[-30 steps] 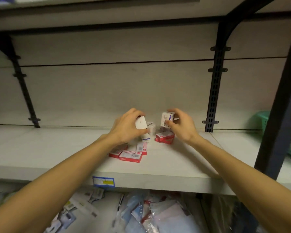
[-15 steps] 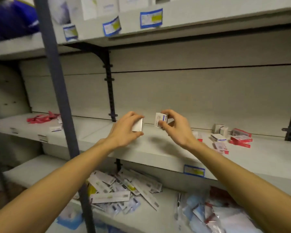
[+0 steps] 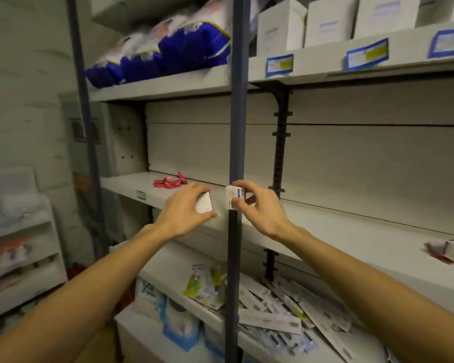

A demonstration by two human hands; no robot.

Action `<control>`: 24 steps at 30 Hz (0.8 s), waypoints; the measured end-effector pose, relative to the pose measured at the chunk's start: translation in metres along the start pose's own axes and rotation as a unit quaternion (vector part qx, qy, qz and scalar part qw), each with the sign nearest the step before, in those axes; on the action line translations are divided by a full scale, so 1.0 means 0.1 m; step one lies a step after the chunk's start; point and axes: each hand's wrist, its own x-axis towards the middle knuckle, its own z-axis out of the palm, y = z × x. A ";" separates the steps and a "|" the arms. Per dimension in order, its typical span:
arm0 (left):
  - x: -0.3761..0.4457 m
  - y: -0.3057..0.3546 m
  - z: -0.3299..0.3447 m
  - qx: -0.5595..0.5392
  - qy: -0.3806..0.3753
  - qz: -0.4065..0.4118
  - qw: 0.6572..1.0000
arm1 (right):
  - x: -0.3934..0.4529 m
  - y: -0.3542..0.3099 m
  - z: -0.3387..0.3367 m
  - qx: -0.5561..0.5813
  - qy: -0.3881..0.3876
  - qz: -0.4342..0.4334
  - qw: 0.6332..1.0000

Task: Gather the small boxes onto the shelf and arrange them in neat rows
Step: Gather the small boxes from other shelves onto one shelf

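Head view: two small boxes are being carried, one in each hand, with the arranging not yet begun.

Left hand [image 3: 184,210] is gripping a plain white box [image 3: 204,205] between thumb and curled fingers, and right hand [image 3: 257,208] is pinching a printed white box [image 3: 233,199]; the hands are a little apart, on either side of a blue upright post [image 3: 236,127], and are hovering in front of the middle shelf [image 3: 338,231]. Neither box is resting on the shelf yet. At the far right edge a loose heap of red-and-white boxes [image 3: 448,251] is lying unsorted on that shelf, well apart from the hands. On its left end a red ribbon [image 3: 169,181] is lying. No row is showing anywhere, so most of the job seems to be still waiting: setting these two down, fetching the heap, lining everything up.
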 end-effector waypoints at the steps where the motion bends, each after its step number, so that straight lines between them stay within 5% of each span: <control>1: -0.02 -0.15 -0.07 0.010 0.003 -0.007 1.000 | 0.09 -0.05 0.15 0.008 -0.008 -0.007 1.000; 13: 0.04 -1.79 -0.23 0.075 -0.008 -0.090 0.993 | 1.09 0.18 2.00 0.151 0.045 0.186 0.970; 24: 1.27 -2.43 0.64 -0.033 -0.078 -0.062 0.994 | 1.99 0.92 2.30 0.054 0.143 0.289 0.945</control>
